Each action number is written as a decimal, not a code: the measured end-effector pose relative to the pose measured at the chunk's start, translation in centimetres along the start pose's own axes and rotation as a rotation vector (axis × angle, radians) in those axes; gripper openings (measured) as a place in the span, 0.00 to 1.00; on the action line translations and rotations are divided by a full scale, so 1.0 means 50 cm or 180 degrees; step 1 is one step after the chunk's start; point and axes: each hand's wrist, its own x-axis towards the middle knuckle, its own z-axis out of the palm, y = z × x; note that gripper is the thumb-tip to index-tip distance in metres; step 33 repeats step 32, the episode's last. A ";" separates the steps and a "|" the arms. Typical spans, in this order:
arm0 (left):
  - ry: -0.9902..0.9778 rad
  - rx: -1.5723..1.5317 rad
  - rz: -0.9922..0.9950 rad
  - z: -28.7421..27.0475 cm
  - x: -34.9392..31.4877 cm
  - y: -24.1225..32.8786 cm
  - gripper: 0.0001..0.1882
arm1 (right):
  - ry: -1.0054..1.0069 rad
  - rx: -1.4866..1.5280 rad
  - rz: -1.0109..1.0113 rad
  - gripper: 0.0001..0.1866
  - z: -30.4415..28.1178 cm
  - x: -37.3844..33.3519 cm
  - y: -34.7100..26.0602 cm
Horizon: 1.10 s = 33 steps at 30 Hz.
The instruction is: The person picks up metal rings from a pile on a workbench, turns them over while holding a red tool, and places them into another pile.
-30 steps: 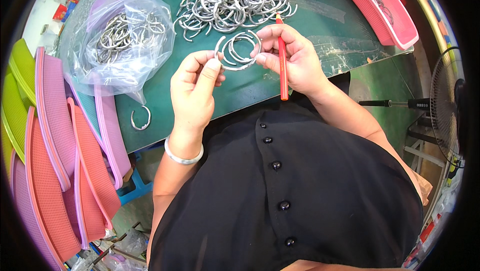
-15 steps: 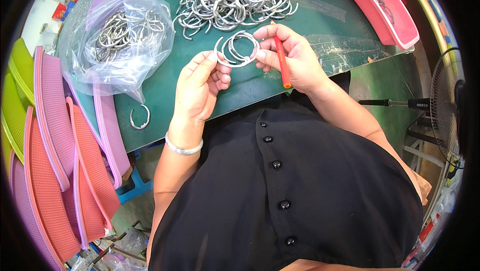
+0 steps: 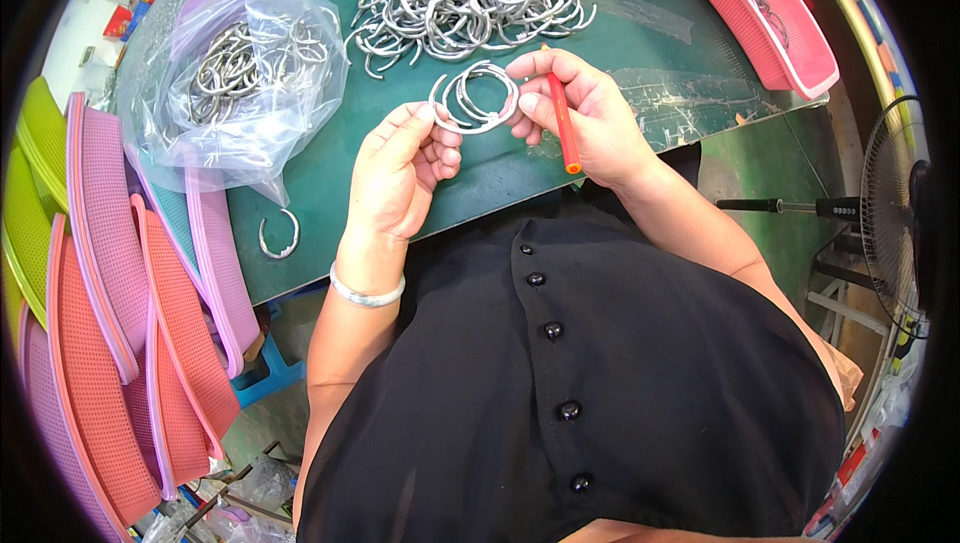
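Note:
Over the near part of the green table, my left hand (image 3: 395, 168) pinches a few silver-coloured open bangles (image 3: 466, 127) by their lower left side. The bangles overlap one another. My right hand (image 3: 585, 113) is closed around a red pencil (image 3: 566, 128), which lies across the palm between thumb and fingers. Its fingertips are at the right side of the bangles; whether they press on them is hard to make out. A large heap of similar open bangles (image 3: 480, 3) lies beyond my hands. One single bangle (image 3: 280, 235) rests near the table's left edge.
A clear plastic bag (image 3: 300, 113) with more bangles stands at the left. Pink and purple woven baskets (image 3: 105, 243) crowd the left side. A pink basket (image 3: 800, 58) sits on the table's far right corner. Right of the table is a fan (image 3: 890, 213).
My right thumb has drawn back slightly from the bangles, and the pencil has shifted a little. My left hand and the bangles stay almost where they were.

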 end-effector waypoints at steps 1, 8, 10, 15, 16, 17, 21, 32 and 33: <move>-0.0006 0.0020 0.0011 0.000 0.000 0.000 0.09 | -0.0009 -0.0002 -0.0007 0.11 0.000 0.000 0.000; 0.0071 0.0124 0.0075 0.002 -0.002 0.000 0.09 | -0.0007 -0.0030 0.0020 0.12 0.001 0.000 0.001; 0.0125 0.0190 0.0120 0.004 -0.002 0.000 0.09 | 0.0029 -0.0015 0.0002 0.13 0.006 -0.001 -0.003; 0.0032 0.0369 0.0345 -0.001 -0.004 -0.002 0.08 | 0.0017 -0.0205 -0.0015 0.13 0.003 -0.003 -0.005; 0.0023 0.0339 0.0382 0.002 -0.008 -0.002 0.08 | -0.0024 -0.0265 0.0001 0.12 0.000 -0.003 -0.006; -0.0007 0.0281 0.0428 0.004 -0.011 -0.001 0.08 | -0.0041 -0.0560 -0.0346 0.11 -0.004 -0.002 0.000; -0.0107 0.0113 0.0581 0.006 -0.012 -0.006 0.08 | -0.0038 -0.1540 -0.1468 0.10 -0.014 0.000 0.011; -0.0087 0.0789 0.1028 0.014 -0.020 -0.005 0.16 | 0.0079 -0.2218 -0.2221 0.14 -0.021 -0.001 0.009; -0.0087 0.0789 0.1028 0.014 -0.020 -0.005 0.16 | 0.0079 -0.2218 -0.2221 0.14 -0.021 -0.001 0.009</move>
